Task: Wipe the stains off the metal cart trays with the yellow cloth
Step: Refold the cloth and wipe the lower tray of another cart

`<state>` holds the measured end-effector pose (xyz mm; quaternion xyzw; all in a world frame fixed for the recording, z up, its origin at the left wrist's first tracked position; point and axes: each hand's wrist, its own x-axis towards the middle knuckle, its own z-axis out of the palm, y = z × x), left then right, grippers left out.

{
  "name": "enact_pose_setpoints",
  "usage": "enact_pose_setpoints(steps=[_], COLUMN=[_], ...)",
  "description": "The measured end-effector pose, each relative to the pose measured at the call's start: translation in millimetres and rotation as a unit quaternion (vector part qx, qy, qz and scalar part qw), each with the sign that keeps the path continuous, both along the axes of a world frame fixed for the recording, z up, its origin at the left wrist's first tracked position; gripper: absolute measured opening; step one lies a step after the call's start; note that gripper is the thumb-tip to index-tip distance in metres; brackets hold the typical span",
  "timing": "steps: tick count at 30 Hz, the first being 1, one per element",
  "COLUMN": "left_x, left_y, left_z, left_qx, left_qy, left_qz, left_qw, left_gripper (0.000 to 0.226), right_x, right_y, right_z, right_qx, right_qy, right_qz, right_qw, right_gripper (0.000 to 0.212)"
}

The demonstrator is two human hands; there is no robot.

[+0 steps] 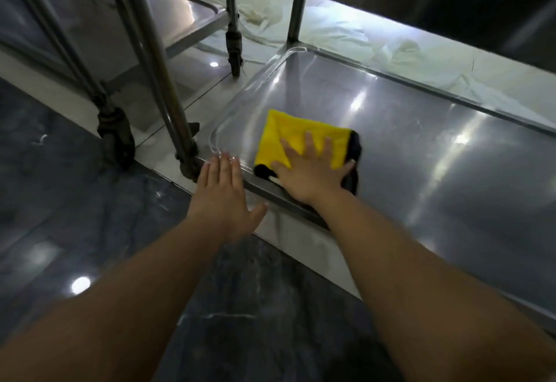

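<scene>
Caster wheel (115, 138) of a 2nd cart at far left, on the dark floor. Left hand (224, 198) flat, fingers straight, fingertips at the tray's near rim, holding nothing. Right hand (313, 168) spread flat, pressing the yellow cloth (298, 138) onto the bottom tray (436, 153), near its left corner.

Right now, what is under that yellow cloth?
The yellow cloth lies flat on the bottom metal tray, pressed down by the right hand. Its dark underside peeks out at the edges. Any stain beneath is covered.
</scene>
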<state>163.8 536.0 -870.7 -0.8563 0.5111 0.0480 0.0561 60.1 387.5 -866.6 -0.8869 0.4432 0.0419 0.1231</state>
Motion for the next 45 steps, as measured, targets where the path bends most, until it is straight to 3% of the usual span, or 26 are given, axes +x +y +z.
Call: enact_pose_setpoints(steps=[2, 5, 8, 12, 16, 22, 25, 28, 31, 34, 39, 45], left_x=[0, 0, -5, -18, -43, -138, -201, -225, -221, -219, -217, -214], left_y=[0, 0, -1, -21, -45, -88, -108, -115, -118, -119, -115, -105], left_z=[-1, 2, 12, 36, 48, 39, 30, 17, 5, 0, -1, 21], left_qx=[-0.011, -0.018, -0.010, 0.022, 0.075, 0.047, 0.047, 0.023, 0.019, 0.005, 0.014, 0.065], left_qy=[0.021, 0.045, 0.067, 0.096, 0.071, 0.126, 0.123, 0.102, 0.088, 0.071, 0.060, 0.102], left_qz=[0.012, 0.018, 0.027, 0.057, 0.078, -0.088, -0.199, -0.205, -0.203, -0.204, -0.221, -0.275], left_qw=[1.000, 0.999, 0.997, 0.993, 0.992, 0.987, 0.971, 0.973, 0.975, 0.976, 0.973, 0.954], left_gripper=[0.103, 0.112, 0.117, 0.103, 0.096, 0.080, 0.073, 0.071, 0.073, 0.076, 0.090, 0.075], right_x=[36, 26, -30, -132, -243, -292, -312, -373, -445, -497, -485, -430], right_y=[6, 5, -3, -12, -16, 10, 11, -2, -12, -13, -12, 7], right_z=[1, 0, 3, 8, 13, 9, 7, 11, 17, 25, 22, 32], right_qx=[0.005, -0.019, -0.048, -0.061, -0.070, -0.059, -0.066, -0.056, -0.042, -0.013, -0.012, -0.037], right_qy=[0.003, -0.004, 0.002, 0.036, 0.067, 0.052, 0.039, 0.047, 0.060, 0.064, 0.074, 0.062], right_qz=[0.037, 0.070, 0.076, 0.037, -0.034, -0.168, -0.091, -0.043, -0.171, -0.317, -0.386, -0.244], right_qw=[0.999, 0.997, 0.996, 0.997, 0.995, 0.983, 0.993, 0.996, 0.983, 0.946, 0.920, 0.967], right_gripper=[0.060, 0.059, 0.056, 0.057, 0.057, 0.073, 0.071, 0.067, 0.064, 0.070, 0.095, 0.059])
